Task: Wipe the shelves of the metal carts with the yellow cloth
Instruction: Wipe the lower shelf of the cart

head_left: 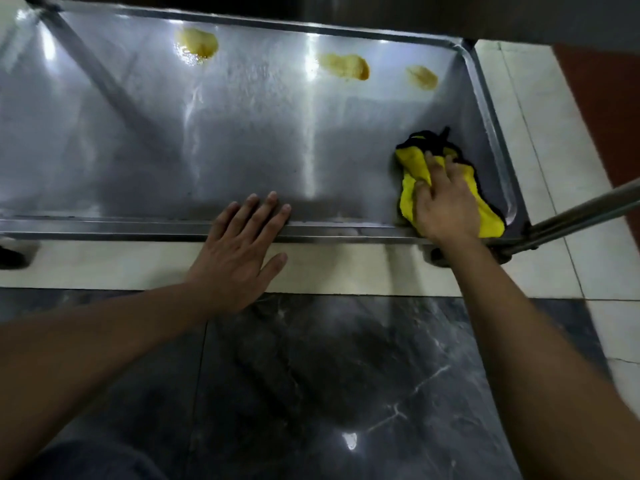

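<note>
Head view: right hand (446, 206) presses the cloth (412, 178) with spread fingers; left hand (239, 251) rests flat on the rim (104, 225). Bunched cloth may smear the stains (343, 65).

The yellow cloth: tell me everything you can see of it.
The yellow cloth looks like soft, fluffy fabric with a black edge. It lies crumpled on the metal shelf, in its near right corner close to the raised rim. The right hand presses down on it with spread fingers, covering its middle. It is apart from the yellowish stains.
</note>
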The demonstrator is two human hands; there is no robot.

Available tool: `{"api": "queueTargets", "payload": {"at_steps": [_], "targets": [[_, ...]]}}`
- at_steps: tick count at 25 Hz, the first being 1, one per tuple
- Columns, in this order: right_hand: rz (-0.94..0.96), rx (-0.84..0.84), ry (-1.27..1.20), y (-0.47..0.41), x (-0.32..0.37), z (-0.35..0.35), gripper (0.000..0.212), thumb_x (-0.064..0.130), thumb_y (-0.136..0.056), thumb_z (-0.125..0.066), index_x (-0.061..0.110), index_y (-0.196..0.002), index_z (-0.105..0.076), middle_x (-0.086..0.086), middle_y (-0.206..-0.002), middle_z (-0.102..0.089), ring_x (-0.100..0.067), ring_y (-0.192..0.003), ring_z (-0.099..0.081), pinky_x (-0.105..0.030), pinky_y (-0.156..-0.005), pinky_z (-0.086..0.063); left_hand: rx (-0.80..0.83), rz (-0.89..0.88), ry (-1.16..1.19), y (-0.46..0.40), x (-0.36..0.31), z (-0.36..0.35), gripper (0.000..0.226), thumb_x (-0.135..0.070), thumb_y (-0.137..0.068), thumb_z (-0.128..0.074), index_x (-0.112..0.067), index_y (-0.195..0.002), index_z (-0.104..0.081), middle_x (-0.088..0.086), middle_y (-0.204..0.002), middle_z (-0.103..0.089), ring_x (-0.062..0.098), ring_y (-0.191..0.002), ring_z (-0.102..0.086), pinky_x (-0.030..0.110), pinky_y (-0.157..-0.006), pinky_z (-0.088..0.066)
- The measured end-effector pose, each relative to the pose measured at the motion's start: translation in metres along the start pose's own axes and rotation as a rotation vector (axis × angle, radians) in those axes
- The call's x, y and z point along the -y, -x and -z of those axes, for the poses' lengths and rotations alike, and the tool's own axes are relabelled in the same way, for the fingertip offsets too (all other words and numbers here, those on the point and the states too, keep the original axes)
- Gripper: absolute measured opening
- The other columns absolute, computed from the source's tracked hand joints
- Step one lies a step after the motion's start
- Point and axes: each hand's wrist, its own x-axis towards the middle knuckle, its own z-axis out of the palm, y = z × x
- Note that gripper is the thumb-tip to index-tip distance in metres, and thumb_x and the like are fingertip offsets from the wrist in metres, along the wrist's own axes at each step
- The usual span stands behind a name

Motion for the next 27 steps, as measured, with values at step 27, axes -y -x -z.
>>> {"api": "queueTargets", "payload": {"at_steps": [27], "targets": [[0.125, 0.055, 0.061, 0.012, 0.135, -0.04, 0.062, 0.025, -0.102, -0.042, 0.011, -0.16, -0.022, -0.028, -0.16, -0.026, -0.041, -0.148, -0.026, -0.046, -0.122, -0.018, 0.135, 0.016, 0.108, -0.008, 0.001, 0.006, 0.074, -0.055, -0.103, -0.026, -0.027, -0.161, 0.012, -0.003, -0.167, 0.021, 0.018, -0.154, 0.023, 0.039, -0.125, 0.015]]}}
